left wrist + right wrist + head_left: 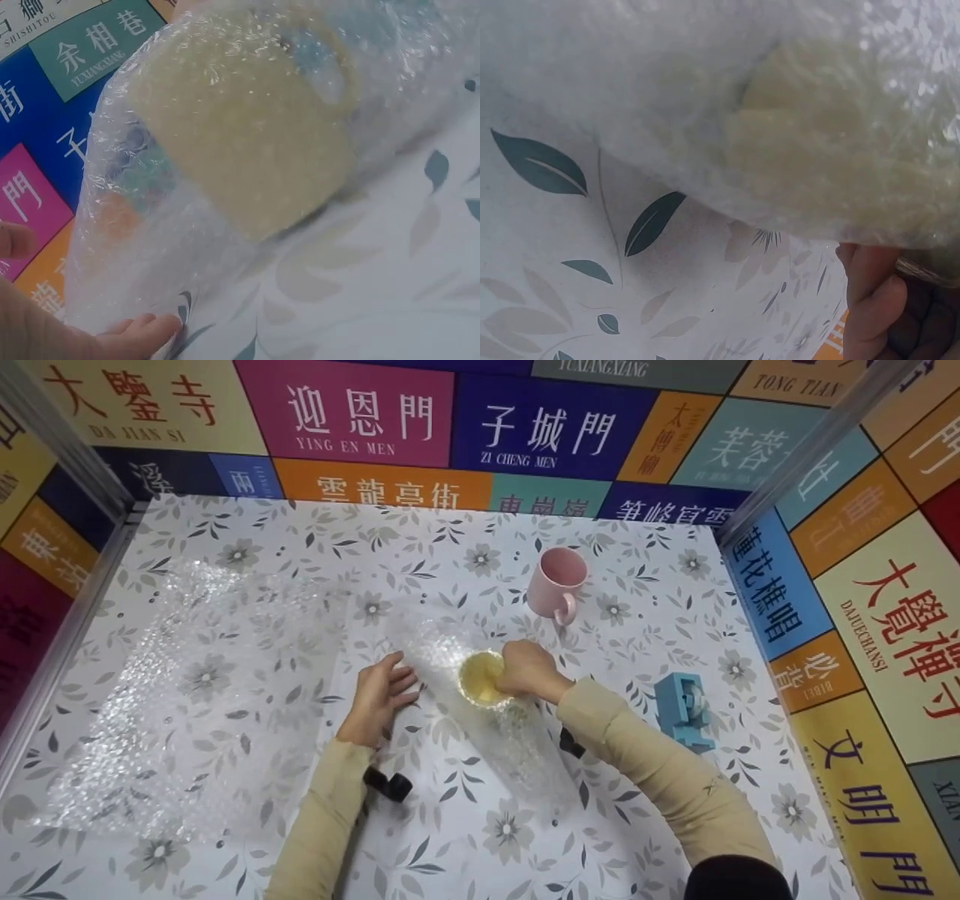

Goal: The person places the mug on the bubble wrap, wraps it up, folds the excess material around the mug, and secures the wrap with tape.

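Observation:
A pale yellow mug (478, 682) stands wrapped in a sheet of bubble wrap (525, 742), its mouth facing up in the head view. The mug's handle (341, 71) shows through the wrap in the left wrist view. My right hand (529, 669) grips the mug's wrapped rim from the right, fingers curled at the mouth; part of them is hidden inside. Left of the mug, my left hand (381, 694) holds nothing, its fingers loosely spread beside the wrap's edge. The wrist view shows the left fingertips (154, 334) close to that edge.
A second bubble wrap sheet (217, 697) lies flat on the left of the flower-patterned table (510, 829). Behind the wrapped mug stands a pink mug (551, 589), handle toward me. A blue tape dispenser (681, 705) sits to the right, near my right forearm. Printed panels (360, 416) wall the back and sides.

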Available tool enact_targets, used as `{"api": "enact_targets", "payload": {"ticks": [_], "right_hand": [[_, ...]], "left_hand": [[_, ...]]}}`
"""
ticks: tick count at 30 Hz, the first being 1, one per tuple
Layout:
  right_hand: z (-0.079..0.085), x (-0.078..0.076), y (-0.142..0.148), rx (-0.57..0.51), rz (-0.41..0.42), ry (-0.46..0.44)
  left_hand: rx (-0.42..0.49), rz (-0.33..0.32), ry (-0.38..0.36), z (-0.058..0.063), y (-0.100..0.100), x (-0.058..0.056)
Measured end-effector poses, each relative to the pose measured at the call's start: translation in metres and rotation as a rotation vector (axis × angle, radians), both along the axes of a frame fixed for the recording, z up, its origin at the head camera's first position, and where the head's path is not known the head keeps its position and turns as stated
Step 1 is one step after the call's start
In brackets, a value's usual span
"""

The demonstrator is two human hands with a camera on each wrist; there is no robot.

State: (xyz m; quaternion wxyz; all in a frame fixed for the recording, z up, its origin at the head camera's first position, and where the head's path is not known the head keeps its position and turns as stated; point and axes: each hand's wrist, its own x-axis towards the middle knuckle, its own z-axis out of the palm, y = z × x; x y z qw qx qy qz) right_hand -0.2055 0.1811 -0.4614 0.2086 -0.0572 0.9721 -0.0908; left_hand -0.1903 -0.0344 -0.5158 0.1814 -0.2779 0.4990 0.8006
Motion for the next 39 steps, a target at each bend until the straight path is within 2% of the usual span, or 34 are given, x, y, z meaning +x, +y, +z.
{"api": "enact_targets", "payload": {"ticks": [5, 7, 11, 14, 20, 26, 32, 35, 39], "right_hand": [[-0.001, 0.000, 0.001, -0.010, 0.005, -0.003], [-0.001, 0.000, 0.001, -0.009, 0.006, 0.001], [0.000, 0.001, 0.001, -0.019, -0.002, 0.007], [0.000, 0.003, 0.000, -0.024, -0.011, 0.011], [0.001, 0.003, -0.001, -0.004, -0.010, 0.022], [0.001, 0.003, -0.001, 0.002, -0.006, 0.022], [0.000, 0.003, -0.001, -0.003, -0.017, 0.018], [0.000, 0.004, -0.002, 0.003, -0.024, 0.021], [0.000, 0.004, -0.003, -0.007, -0.036, 0.023]], "left_hand": [[0.058, -0.037, 0.015, -0.001, 0.006, -0.001], [0.075, -0.023, 0.036, -0.002, 0.010, 0.001], [0.081, 0.049, 0.073, -0.002, 0.020, 0.004], [0.071, 0.068, 0.099, -0.002, 0.026, 0.007], [0.038, 0.021, 0.111, -0.005, 0.030, 0.013], [0.116, -0.008, 0.134, -0.005, 0.032, 0.017], [0.139, -0.035, 0.191, -0.009, 0.034, 0.017], [0.127, -0.050, 0.229, -0.013, 0.037, 0.018], [0.050, -0.059, 0.297, -0.016, 0.041, 0.021]]}}
